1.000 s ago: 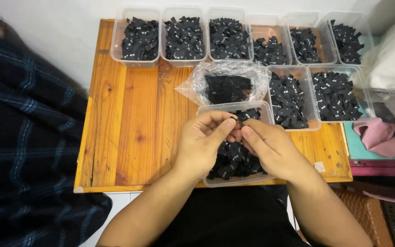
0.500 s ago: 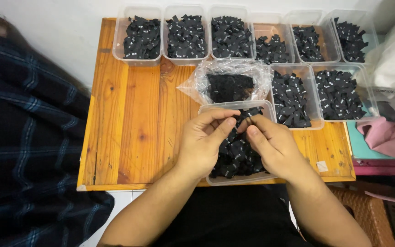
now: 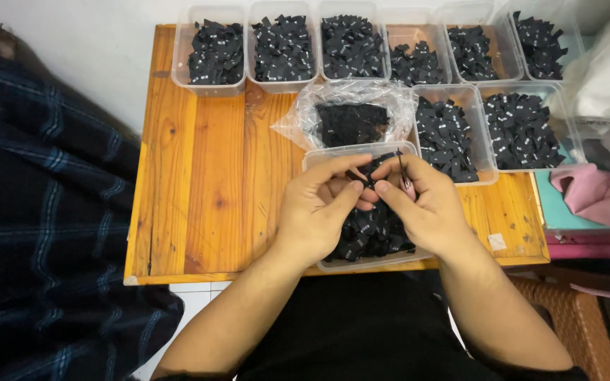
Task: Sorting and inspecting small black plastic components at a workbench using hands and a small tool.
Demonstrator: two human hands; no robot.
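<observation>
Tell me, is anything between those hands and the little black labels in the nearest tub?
Nothing visible. Both hands, left hand and right hand, sit right over the open tub, and their fingers already pinch a black label above the pile. The tub has no lid on.

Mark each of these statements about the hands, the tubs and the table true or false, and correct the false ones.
1. Both hands meet over the nearest clear tub. True.
2. The left hand rests flat on the bare wood. False: it is raised over the tub, fingers pinching small black pieces with the right hand.
3. The plastic bag holds black pieces. True.
4. The tubs along the far edge are empty. False: they hold black pieces.
5. The wooden table is painted blue. False: it is bare orange-brown wood.
</observation>
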